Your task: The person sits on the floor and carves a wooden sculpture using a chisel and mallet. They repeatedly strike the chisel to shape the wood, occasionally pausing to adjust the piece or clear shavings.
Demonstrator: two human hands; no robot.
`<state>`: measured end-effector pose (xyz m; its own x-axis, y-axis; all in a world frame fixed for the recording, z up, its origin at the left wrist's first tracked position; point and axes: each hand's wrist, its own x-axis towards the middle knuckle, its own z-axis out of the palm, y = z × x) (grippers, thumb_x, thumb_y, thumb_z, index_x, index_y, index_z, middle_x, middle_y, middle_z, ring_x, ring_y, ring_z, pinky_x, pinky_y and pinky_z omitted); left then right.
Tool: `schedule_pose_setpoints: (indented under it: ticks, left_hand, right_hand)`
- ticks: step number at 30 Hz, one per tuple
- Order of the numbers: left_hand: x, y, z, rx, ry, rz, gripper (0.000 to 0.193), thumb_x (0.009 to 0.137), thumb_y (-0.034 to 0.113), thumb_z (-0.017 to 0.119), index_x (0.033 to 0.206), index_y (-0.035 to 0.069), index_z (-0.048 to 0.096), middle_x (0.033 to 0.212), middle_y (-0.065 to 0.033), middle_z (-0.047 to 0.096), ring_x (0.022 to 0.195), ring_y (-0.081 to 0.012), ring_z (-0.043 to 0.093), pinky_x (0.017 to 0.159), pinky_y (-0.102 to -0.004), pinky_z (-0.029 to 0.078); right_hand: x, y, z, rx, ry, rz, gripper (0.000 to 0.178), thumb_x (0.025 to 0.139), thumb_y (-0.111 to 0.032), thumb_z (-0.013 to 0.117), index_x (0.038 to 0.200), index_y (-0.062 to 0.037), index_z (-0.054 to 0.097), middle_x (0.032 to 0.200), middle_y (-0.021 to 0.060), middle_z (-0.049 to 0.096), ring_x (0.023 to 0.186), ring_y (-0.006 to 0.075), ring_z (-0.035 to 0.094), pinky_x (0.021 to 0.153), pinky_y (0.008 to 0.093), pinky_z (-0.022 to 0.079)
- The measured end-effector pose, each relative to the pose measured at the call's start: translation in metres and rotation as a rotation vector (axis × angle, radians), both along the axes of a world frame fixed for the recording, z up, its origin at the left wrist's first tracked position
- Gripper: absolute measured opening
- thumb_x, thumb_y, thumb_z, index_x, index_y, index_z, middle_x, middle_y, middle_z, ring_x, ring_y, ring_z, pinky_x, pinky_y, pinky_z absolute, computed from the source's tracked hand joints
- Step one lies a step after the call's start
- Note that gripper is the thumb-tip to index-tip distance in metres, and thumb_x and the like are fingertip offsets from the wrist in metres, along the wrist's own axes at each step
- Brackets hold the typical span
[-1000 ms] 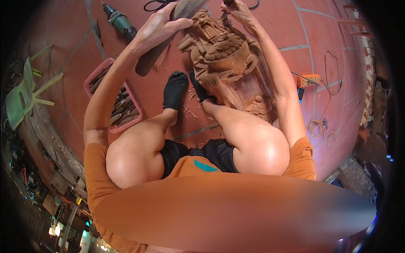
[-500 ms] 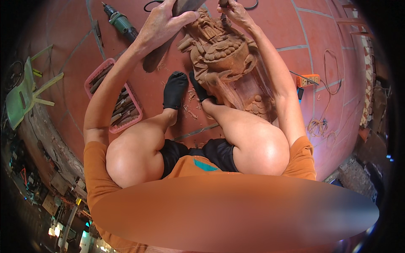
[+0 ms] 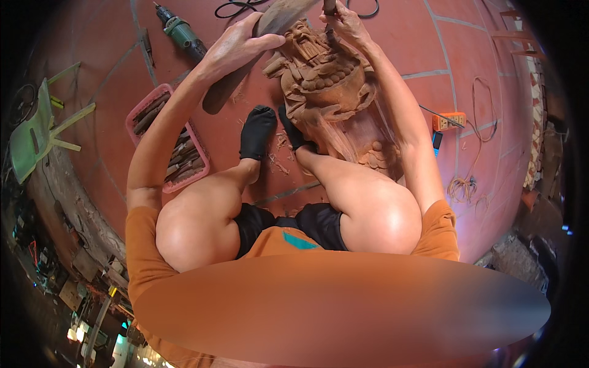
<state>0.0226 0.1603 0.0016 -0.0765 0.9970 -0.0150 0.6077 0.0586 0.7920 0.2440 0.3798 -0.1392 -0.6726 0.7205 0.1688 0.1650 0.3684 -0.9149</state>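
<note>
A reddish-brown wood carving (image 3: 322, 86) of a bearded figure lies between my feet and under my right arm. My left hand (image 3: 242, 43) is closed round a long dark wooden club (image 3: 224, 89), whose wide end reaches over the carving's head. Beside that head my right hand (image 3: 346, 26) grips a dark-handled chisel (image 3: 330, 7). Its lower part is partly hidden by the fingers, so I cannot tell whether its tip touches the wood. The club's far end and the chisel's top lie close together at the upper edge.
A pink basket (image 3: 197, 147) of carving tools stands left of my legs. Beyond it lie a green power tool (image 3: 179, 32) and a thin dark tool (image 3: 146, 44). Right are an orange socket block (image 3: 448, 121) and a cord (image 3: 460, 187). A green chair (image 3: 34, 132) is far left. Shavings litter the tiles.
The whole view has shifted slightly, bringing more of the carving's face and the club's wide end into sight. Both hands keep their holds near the carving's head.
</note>
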Motion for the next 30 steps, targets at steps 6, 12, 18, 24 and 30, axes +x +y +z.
schedule_pose_setpoints:
  ticks: [6, 12, 18, 24, 30]
  left_hand:
    - [-0.005, -0.010, -0.001, -0.104, -0.123, 0.103, 0.057, 0.094, 0.044, 0.071, 0.136, 0.006, 0.059, 0.095, -0.0081, 0.067, 0.072, -0.0147, 0.064, 0.059, -0.0319, 0.053]
    - [-0.007, -0.013, 0.000, -0.156, -0.178, 0.091, 0.056, 0.095, 0.040, 0.071, 0.137, 0.005, 0.059, 0.102, -0.0076, 0.067, 0.087, -0.0153, 0.064, 0.075, -0.0323, 0.053]
    - [0.003, -0.010, 0.008, -0.093, -0.143, 0.092, 0.062, 0.090, 0.050, 0.070, 0.126, 0.000, 0.061, 0.097, -0.0133, 0.070, 0.087, -0.0216, 0.067, 0.078, -0.0374, 0.054]
    - [0.020, 0.003, 0.038, -0.028, -0.247, 0.088, 0.054, 0.094, 0.022, 0.071, 0.138, -0.003, 0.051, 0.112, -0.0170, 0.068, 0.104, -0.0197, 0.063, 0.095, -0.0363, 0.050]
    - [0.026, 0.026, 0.011, 0.134, -0.030, -0.010, 0.061, 0.091, 0.047, 0.068, 0.126, -0.001, 0.060, 0.100, -0.0227, 0.070, 0.094, -0.0361, 0.070, 0.084, -0.0450, 0.053]
  right_hand:
    - [0.018, 0.010, -0.005, -0.090, 0.010, -0.053, 0.029, 0.094, 0.003, 0.065, 0.120, -0.0068, 0.058, 0.088, 0.0001, 0.064, 0.078, 0.0108, 0.058, 0.069, 0.0298, 0.051]
    - [0.018, 0.015, -0.011, -0.083, 0.009, -0.041, 0.022, 0.094, 0.002, 0.067, 0.113, -0.0065, 0.059, 0.086, -0.0004, 0.064, 0.076, 0.0103, 0.058, 0.068, 0.0294, 0.050]
    - [0.011, 0.008, -0.005, 0.049, -0.055, -0.063, 0.019, 0.094, -0.006, 0.070, 0.109, -0.0077, 0.059, 0.079, 0.0006, 0.062, 0.071, 0.0096, 0.058, 0.064, 0.0301, 0.050]
    - [0.011, -0.006, 0.008, -0.059, -0.131, -0.101, 0.019, 0.095, -0.010, 0.070, 0.110, -0.0090, 0.059, 0.077, 0.0004, 0.062, 0.068, 0.0120, 0.058, 0.060, 0.0334, 0.049]
    - [0.001, -0.011, 0.012, -0.357, 0.098, -0.162, 0.017, 0.095, -0.013, 0.070, 0.107, -0.0080, 0.059, 0.072, 0.0048, 0.061, 0.065, 0.0152, 0.058, 0.059, 0.0366, 0.048]
